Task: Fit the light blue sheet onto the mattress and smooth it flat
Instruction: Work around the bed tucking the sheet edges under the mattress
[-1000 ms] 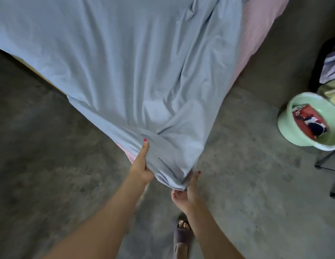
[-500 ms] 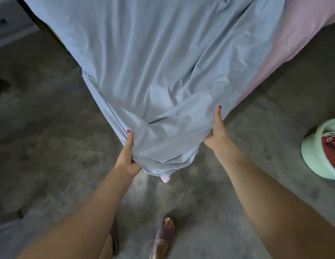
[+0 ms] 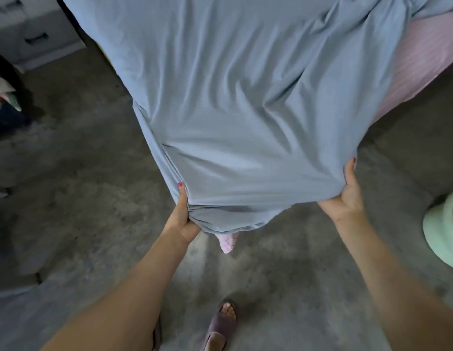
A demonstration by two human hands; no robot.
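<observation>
The light blue sheet [image 3: 240,102] is draped over the near corner of the mattress [image 3: 422,59], whose pink striped cover shows bare at the right. My left hand [image 3: 181,216] grips the sheet's hem on the left side of the corner, thumb on top. My right hand [image 3: 347,193] grips the hem on the right side, fingers tucked under the fabric. A small pink corner tip [image 3: 228,243] pokes out below the sheet between my hands. Folds run up the sheet from the corner.
Bare concrete floor [image 3: 68,198] surrounds the bed corner. A white drawer unit [image 3: 30,34] stands at the upper left, with dark items below it. A mint green basin [image 3: 443,229] sits at the right edge. My sandalled foot [image 3: 223,323] is below the corner.
My hands have spread apart along the hem: the right hand moved from under the bunched corner out to the right side. The sheet now lies wider and lower over the corner.
</observation>
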